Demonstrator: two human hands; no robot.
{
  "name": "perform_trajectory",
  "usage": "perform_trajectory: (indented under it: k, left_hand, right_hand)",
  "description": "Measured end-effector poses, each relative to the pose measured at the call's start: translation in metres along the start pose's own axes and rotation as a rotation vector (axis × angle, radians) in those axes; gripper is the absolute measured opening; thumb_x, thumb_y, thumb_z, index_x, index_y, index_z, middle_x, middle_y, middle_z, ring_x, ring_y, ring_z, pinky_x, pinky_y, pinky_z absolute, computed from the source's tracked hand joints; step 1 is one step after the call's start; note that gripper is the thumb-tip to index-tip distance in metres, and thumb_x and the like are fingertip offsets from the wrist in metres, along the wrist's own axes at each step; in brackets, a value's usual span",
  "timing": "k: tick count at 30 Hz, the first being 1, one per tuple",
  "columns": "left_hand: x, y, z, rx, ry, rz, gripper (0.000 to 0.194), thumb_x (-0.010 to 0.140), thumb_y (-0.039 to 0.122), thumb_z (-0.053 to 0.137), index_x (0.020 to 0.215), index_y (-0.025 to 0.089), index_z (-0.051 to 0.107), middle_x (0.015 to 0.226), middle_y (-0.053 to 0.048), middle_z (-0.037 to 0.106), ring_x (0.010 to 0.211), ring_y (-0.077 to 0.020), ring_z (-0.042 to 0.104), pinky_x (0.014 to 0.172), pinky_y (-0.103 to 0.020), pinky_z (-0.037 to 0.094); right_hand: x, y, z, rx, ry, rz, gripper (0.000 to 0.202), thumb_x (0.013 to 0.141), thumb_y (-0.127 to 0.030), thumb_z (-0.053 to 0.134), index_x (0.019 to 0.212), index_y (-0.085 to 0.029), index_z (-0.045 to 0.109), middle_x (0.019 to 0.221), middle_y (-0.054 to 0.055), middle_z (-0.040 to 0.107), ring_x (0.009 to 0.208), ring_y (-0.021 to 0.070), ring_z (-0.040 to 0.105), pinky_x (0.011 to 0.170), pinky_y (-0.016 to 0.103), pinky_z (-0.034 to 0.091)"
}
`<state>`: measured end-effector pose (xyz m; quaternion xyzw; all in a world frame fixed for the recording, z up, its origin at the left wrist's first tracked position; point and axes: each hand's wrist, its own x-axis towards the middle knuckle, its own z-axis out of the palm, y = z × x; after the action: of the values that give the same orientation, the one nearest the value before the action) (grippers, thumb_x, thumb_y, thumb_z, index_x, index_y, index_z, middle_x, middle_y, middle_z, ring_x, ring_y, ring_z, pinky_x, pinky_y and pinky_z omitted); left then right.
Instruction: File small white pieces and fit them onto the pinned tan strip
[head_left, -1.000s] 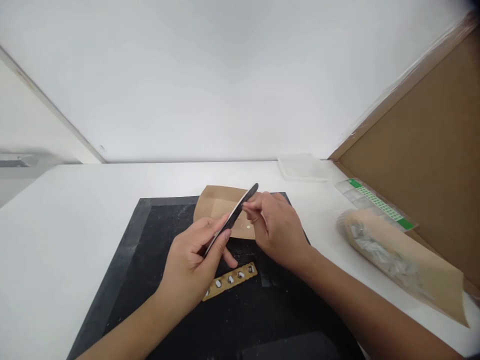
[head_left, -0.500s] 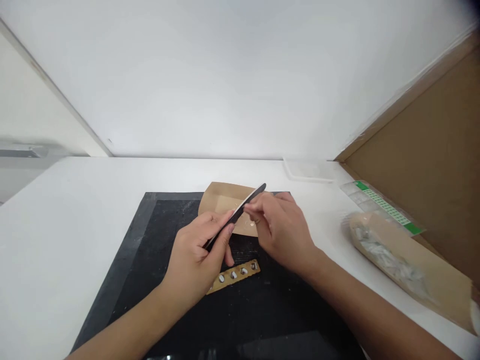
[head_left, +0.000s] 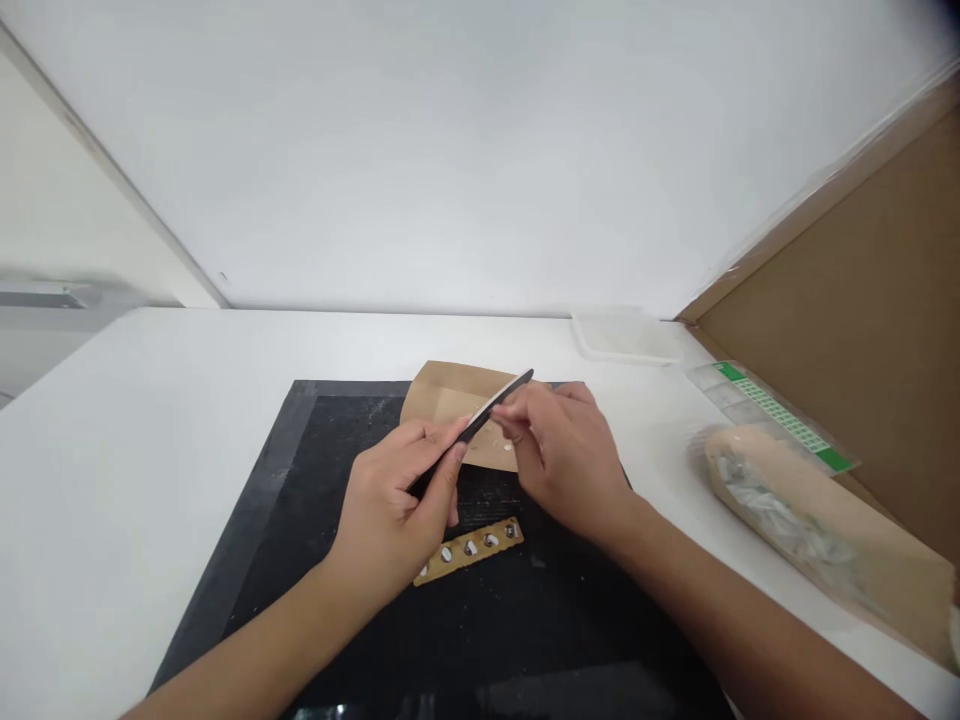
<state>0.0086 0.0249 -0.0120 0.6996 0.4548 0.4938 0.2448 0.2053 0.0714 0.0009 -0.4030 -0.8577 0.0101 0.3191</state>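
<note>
My left hand (head_left: pixel 401 490) grips a slim black strip with a pale face (head_left: pixel 487 408), tilted up to the right. Beside the strip's upper part, my right hand (head_left: pixel 562 450) has its thumb and index finger pinched together; anything between those fingertips is too small to make out. Behind the hands lies a brown paper piece (head_left: pixel 439 398) with small pale bits on it. A tan strip with a row of round holes (head_left: pixel 469 549) rests on the black mat (head_left: pixel 330 450), just below my left hand, with whitish pieces in the holes.
On the right, a brown paper tray (head_left: pixel 787 500) holds crumpled clear plastic. Behind it lies a clear plastic sheet with a green label (head_left: pixel 787 420). A shallow translucent tray (head_left: pixel 626 338) stands at the back, near a brown board (head_left: pixel 847 280).
The view has shifted slightly. My left fingers have closed in a little under the black strip; my right hand stays pinched near its upper part.
</note>
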Motion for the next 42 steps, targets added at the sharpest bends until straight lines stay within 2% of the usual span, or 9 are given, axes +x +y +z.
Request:
perform_trajectory:
  k: [5,11,14,19,22,25,28,33,42]
  left_hand:
    - [-0.001,0.001,0.001,-0.026,0.012,-0.027,0.033,0.103,0.014,0.06,0.129,0.023,0.078,0.06,0.005,0.062,0.058,-0.0099,0.061,0.064,-0.023,0.05]
    - [-0.003,-0.001,0.0,-0.05,0.005,-0.062,0.031,0.104,0.017,0.06,0.13,0.021,0.077,0.055,0.007,0.06,0.056,-0.0098,0.059,0.064,-0.023,0.049]
    - [-0.003,-0.002,-0.001,-0.056,0.006,-0.068,0.031,0.105,0.018,0.061,0.131,0.021,0.077,0.052,0.008,0.059,0.058,-0.0106,0.06,0.067,-0.024,0.05]
    - [-0.002,-0.002,0.0,-0.061,0.008,-0.065,0.03,0.104,0.017,0.062,0.13,0.02,0.078,0.054,0.007,0.06,0.055,-0.0096,0.059,0.066,-0.023,0.05]
    - [-0.002,0.0,0.001,-0.041,0.022,-0.06,0.03,0.104,0.018,0.061,0.13,0.019,0.077,0.057,0.006,0.06,0.055,-0.0094,0.059,0.064,-0.023,0.05]
    - [-0.003,0.002,0.001,-0.03,0.035,-0.06,0.03,0.104,0.017,0.061,0.129,0.018,0.078,0.06,0.005,0.062,0.053,-0.0083,0.058,0.063,-0.022,0.05]
    - [-0.003,0.005,0.002,-0.013,0.047,-0.054,0.03,0.104,0.017,0.061,0.128,0.018,0.079,0.06,0.005,0.062,0.054,-0.0083,0.058,0.063,-0.022,0.05]
    - [-0.002,0.004,0.002,-0.017,0.051,-0.05,0.03,0.104,0.016,0.061,0.127,0.019,0.079,0.062,0.004,0.063,0.054,-0.0081,0.059,0.062,-0.021,0.05]
    - [-0.004,0.0,0.001,-0.031,0.035,-0.05,0.032,0.104,0.017,0.061,0.131,0.022,0.077,0.057,0.006,0.06,0.055,-0.0097,0.059,0.065,-0.023,0.05]
  right_hand:
    - [0.0,0.001,0.001,0.003,-0.029,-0.044,0.023,0.108,-0.019,0.048,0.085,-0.023,0.05,0.071,-0.001,0.067,0.063,0.0177,0.058,0.074,0.035,0.032]
    - [0.0,0.001,0.002,0.022,0.0,-0.031,0.022,0.107,-0.018,0.05,0.085,-0.023,0.05,0.071,-0.002,0.069,0.062,0.0164,0.059,0.074,0.035,0.033]
    - [0.0,0.0,0.003,0.033,0.067,0.008,0.021,0.107,-0.018,0.053,0.086,-0.023,0.051,0.075,-0.002,0.072,0.065,0.016,0.063,0.075,0.035,0.032]
    - [0.0,-0.004,0.003,0.012,0.021,-0.046,0.023,0.107,-0.018,0.049,0.084,-0.022,0.05,0.072,-0.002,0.07,0.062,0.0161,0.061,0.073,0.035,0.032]
    - [0.0,-0.005,0.004,-0.004,0.089,0.007,0.022,0.107,-0.019,0.052,0.085,-0.022,0.05,0.072,-0.003,0.07,0.061,0.0154,0.061,0.074,0.035,0.031]
    - [0.0,-0.006,0.004,-0.002,0.033,-0.04,0.024,0.107,-0.018,0.048,0.084,-0.022,0.05,0.069,-0.003,0.068,0.059,0.0156,0.058,0.072,0.035,0.031]
    - [0.0,-0.007,0.003,0.001,0.068,0.013,0.021,0.107,-0.018,0.052,0.086,-0.022,0.052,0.073,-0.003,0.071,0.061,0.0148,0.06,0.074,0.035,0.031]
    - [0.0,-0.003,0.003,-0.003,0.021,-0.042,0.023,0.107,-0.018,0.049,0.084,-0.022,0.052,0.07,-0.003,0.068,0.059,0.015,0.057,0.073,0.035,0.031]
    - [0.003,0.006,0.0,-0.022,0.088,-0.015,0.023,0.107,-0.02,0.052,0.085,-0.022,0.051,0.072,-0.002,0.071,0.063,0.0155,0.061,0.073,0.035,0.029]
